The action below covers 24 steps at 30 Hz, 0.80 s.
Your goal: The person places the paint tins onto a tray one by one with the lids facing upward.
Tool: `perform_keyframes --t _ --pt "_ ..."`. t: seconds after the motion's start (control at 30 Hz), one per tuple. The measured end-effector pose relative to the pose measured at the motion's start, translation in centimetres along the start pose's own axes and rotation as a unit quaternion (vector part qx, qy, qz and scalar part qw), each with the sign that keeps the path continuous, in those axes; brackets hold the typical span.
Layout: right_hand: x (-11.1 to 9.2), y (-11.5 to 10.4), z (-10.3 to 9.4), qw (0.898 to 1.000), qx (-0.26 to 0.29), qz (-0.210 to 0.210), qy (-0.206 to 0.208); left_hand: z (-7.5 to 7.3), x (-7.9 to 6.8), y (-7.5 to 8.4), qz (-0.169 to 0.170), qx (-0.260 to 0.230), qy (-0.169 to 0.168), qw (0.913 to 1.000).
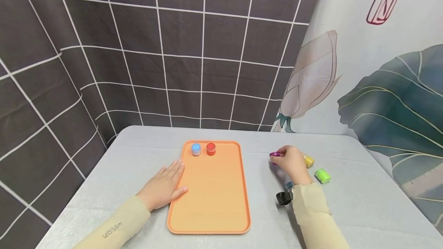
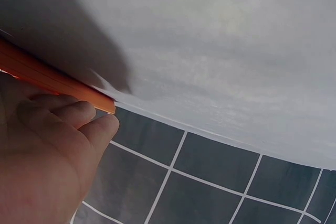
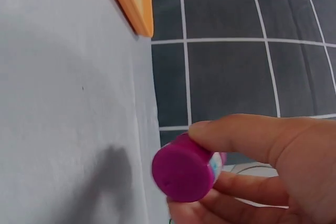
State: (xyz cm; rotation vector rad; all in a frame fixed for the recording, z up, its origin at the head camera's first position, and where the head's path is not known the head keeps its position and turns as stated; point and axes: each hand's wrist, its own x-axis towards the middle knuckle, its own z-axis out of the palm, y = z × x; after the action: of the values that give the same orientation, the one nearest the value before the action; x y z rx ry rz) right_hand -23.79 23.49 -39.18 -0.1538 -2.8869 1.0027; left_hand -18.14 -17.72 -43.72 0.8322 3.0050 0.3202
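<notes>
Between thumb and fingers, my right hand [image 1: 293, 163] pinches a small purple jar [image 3: 184, 171] above the table, right of the tray. In the right wrist view its round purple end faces the camera and part of a label shows on its side. My left hand [image 1: 162, 187] rests with fingers spread on the left rim of an orange tray [image 1: 211, 199]. In the left wrist view its fingers lie along the tray's orange edge [image 2: 63, 85]. A blue-lidded jar [image 1: 196, 149] and a red jar [image 1: 210, 149] stand side by side at the tray's far end.
Beyond the right hand lie a yellow jar [image 1: 308, 161] and a bright green jar [image 1: 322, 176]. A black object [image 1: 284, 198] is beside the right sleeve, with a partly hidden blue one [image 1: 289, 186] behind it. A dark gridded curtain [image 1: 180, 68] hangs behind the table.
</notes>
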Motion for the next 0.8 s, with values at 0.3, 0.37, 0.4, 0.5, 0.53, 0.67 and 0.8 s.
perform_keyframes --t 0.3,0.37,0.4,0.5,0.53,0.67,0.8 --pt "-0.2 -0.8 1.6 0.993 0.074 -0.051 0.073 -0.1 0.0 0.1 0.0 0.002 0.005 1.0" --pt "-0.2 -1.0 2.0 0.991 0.089 -0.056 0.079 -0.1 -0.1 0.1 0.001 0.0 0.005 1.0" --pt "-0.3 -1.2 2.2 0.99 0.094 -0.058 0.083 -0.1 -0.1 0.1 0.001 0.001 0.005 1.0" --pt "-0.3 -1.6 2.8 0.988 0.102 -0.066 0.094 -0.1 0.0 0.1 0.002 0.004 0.008 1.0" --pt "-0.3 -1.8 3.0 0.988 0.104 -0.069 0.096 -0.1 0.0 0.1 0.001 0.004 0.009 0.9999" --pt "-0.3 -2.6 3.8 0.985 0.114 -0.078 0.101 0.0 0.0 0.1 0.002 0.003 0.011 0.9999" --pt "-0.2 -3.2 4.4 0.982 0.133 -0.082 0.106 0.0 0.0 0.1 0.002 0.001 0.008 1.0"
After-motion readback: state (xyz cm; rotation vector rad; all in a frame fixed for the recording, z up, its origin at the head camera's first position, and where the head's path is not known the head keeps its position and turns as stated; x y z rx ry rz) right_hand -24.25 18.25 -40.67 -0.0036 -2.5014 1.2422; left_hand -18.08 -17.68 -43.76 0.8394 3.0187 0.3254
